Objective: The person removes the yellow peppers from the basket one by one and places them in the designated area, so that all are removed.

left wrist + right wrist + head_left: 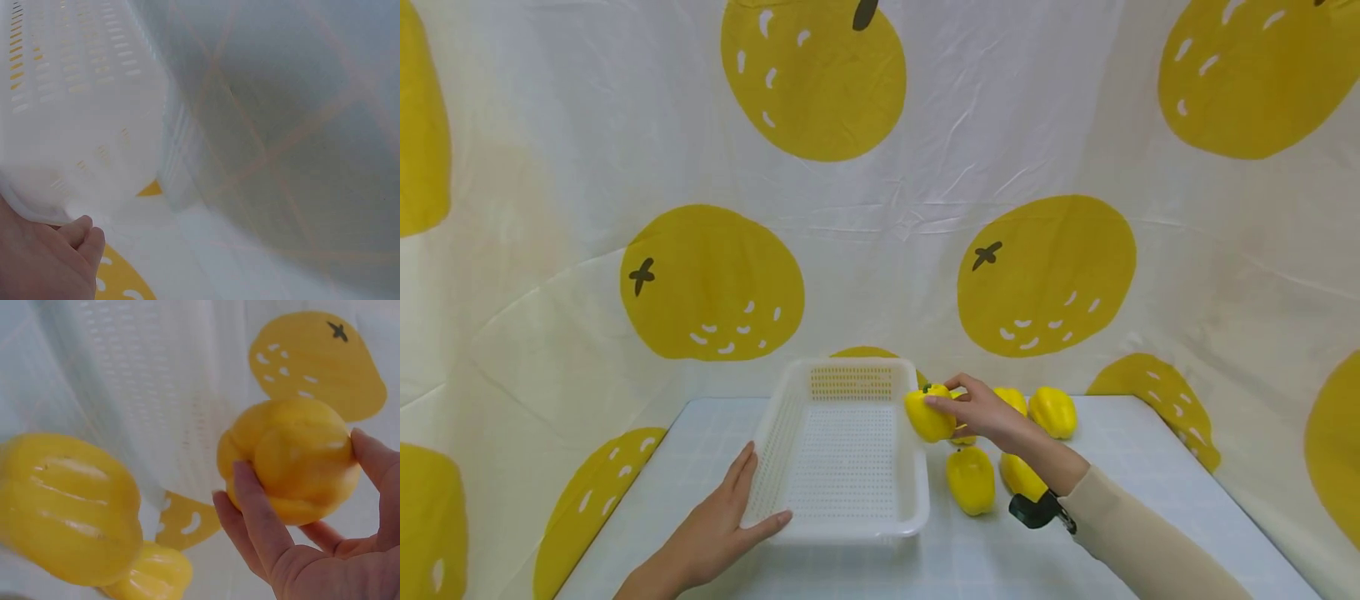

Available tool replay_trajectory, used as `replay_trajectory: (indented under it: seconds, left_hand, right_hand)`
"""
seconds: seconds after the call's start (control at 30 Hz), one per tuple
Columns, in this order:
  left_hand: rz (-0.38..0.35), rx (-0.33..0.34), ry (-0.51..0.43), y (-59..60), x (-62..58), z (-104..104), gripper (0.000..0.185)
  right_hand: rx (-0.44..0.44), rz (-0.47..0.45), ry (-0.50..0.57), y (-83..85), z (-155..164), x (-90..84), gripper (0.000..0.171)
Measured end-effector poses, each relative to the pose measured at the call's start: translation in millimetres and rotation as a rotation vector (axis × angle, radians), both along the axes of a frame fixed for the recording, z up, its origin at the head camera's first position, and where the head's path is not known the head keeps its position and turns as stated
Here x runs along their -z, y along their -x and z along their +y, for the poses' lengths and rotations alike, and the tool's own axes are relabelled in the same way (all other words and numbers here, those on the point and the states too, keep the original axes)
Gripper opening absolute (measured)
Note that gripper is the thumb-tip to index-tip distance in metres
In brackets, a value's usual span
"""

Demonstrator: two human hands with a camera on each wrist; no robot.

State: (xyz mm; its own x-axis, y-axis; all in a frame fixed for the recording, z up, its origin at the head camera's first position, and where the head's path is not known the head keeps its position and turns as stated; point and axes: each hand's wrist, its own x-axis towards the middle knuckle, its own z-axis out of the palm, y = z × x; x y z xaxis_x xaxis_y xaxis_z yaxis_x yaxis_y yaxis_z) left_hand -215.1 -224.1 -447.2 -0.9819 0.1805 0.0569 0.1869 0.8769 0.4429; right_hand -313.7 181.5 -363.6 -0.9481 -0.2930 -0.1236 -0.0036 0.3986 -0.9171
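Note:
My right hand [985,410] holds a yellow bell pepper [927,415], its green stem upward, over the right rim of a white perforated plastic basket [920,500]. In the right wrist view, fingertips and thumb grip the pepper [294,464] from opposite sides, its lobed underside showing. At the basket's near left corner rests my left hand [718,521], fingers extended along the left side and thumb stretched over the near rim. The left wrist view has its fingertips [87,237] beside the basket's rim.
Several more yellow peppers lie right of the basket, including a near one [970,482], one under the right forearm [1021,477] and a far one [1052,412]. A dark band is on the right wrist. Fruit-printed cloth [880,275] hangs behind the pale checked table [1157,500].

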Motion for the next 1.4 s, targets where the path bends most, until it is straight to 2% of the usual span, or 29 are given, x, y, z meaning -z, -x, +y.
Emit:
replay_trajectory:
  seconds: [0.33, 0.63, 0.8, 0.93, 1.17, 1.4]
  left_hand:
    - [-0.005, 0.003, -0.009, -1.9, 2.0, 0, 0.12]
    - [0.01, 0.0, 0.002, -1.3, 5.3, -1, 0.119]
    - [-0.007, 0.0, -0.004, 1.4, 2.7, -1, 0.121]
    - [0.008, 0.003, -0.007, 3.1, 1.8, -2, 0.121]
    - [0.019, -0.001, -0.012, 1.6, 4.2, -4, 0.12]
    - [0.026, 0.01, -0.026, 1.0, 1.9, -1, 0.119]
  right_hand:
    - [0.082, 0.017, -0.066, -9.6, 36, -3.7, 0.064]
    - [0.099, 0.02, -0.077, -15.2, 77, -4.7, 0.069]
    - [0.114, 0.038, -0.111, -17.8, 104, -3.6, 0.075]
    - [0.137, 0.047, -0.128, -17.2, 127, -2.1, 0.08]
    - [0.169, 0.024, -0.153, -20.8, 162, 12.9, 0.082]
    - [0.21, -0.062, -0.173, -24.1, 190, 37.8, 0.092]
